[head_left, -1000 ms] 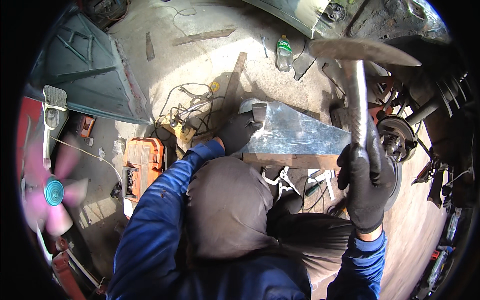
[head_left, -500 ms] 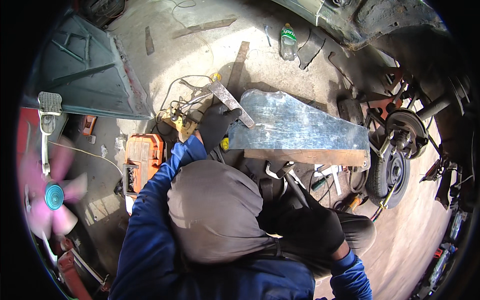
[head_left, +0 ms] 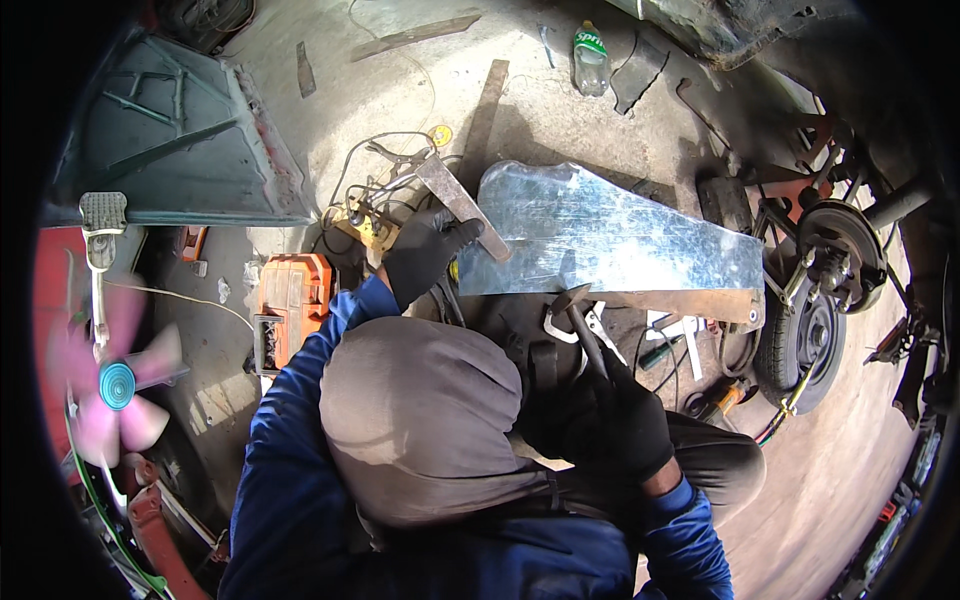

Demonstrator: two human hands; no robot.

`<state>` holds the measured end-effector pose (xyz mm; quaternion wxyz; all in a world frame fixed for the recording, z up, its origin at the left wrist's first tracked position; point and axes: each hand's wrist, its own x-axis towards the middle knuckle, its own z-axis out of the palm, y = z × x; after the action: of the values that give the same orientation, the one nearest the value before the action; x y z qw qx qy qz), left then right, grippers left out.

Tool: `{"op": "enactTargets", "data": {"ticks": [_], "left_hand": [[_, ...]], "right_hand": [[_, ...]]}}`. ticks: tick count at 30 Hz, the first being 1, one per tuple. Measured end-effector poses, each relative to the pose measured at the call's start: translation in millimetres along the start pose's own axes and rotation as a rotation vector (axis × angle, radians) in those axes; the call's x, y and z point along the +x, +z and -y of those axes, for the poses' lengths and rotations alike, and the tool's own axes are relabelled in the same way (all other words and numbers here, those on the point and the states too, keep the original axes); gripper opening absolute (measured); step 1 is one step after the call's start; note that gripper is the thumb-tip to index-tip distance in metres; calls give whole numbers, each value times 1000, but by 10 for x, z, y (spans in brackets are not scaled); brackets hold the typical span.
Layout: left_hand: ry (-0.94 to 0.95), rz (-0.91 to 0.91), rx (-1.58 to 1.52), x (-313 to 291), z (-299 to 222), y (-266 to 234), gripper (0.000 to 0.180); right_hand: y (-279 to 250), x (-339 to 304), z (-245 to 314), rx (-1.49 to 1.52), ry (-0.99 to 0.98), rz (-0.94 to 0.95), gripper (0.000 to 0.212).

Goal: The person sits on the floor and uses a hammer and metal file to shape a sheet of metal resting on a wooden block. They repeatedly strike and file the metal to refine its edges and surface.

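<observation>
floor (head_left: 340, 110), right hand (head_left: 635, 425), hammer handle (head_left: 587, 340) apparently part-hidden

Gloved left hand (head_left: 428, 252) with a metal bar (head_left: 460, 203), gloved right hand (head_left: 636, 428) with a hammer (head_left: 586, 332)

The left hand grips the bar, and the lower end of this bar reaches over the left edge of a shiny metal sheet (head_left: 612, 236). The right hand holds the hammer; its head is just beside the near edge of the sheet, and whether they touch I cannot tell. A wooden board (head_left: 685, 302) shows along this same edge. At the left there are an orange box (head_left: 293, 304) and a fan (head_left: 118, 386) with pink blades, and at the right there is a wheel (head_left: 812, 348)
</observation>
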<state>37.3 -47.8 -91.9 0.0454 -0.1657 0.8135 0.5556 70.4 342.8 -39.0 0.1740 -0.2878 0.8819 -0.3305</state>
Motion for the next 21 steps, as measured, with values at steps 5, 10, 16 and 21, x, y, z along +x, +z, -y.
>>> {"op": "enactTargets", "data": {"ticks": [5,10,16,21], "left_hand": [[18,-24,26,163,-144,22,33],[35,-16,14,230,-161,73,34],[329,-45,49,237,-133,115,35],[425,17,338,366,-66,223,39]], "right_hand": [[-8,67,0,101,38,-3,52],[-27,81,-25,-23,-63,26,52],[-213,-104,149,-32,162,73,50],[-281,-144,191,-129,78,-45,50]]}}
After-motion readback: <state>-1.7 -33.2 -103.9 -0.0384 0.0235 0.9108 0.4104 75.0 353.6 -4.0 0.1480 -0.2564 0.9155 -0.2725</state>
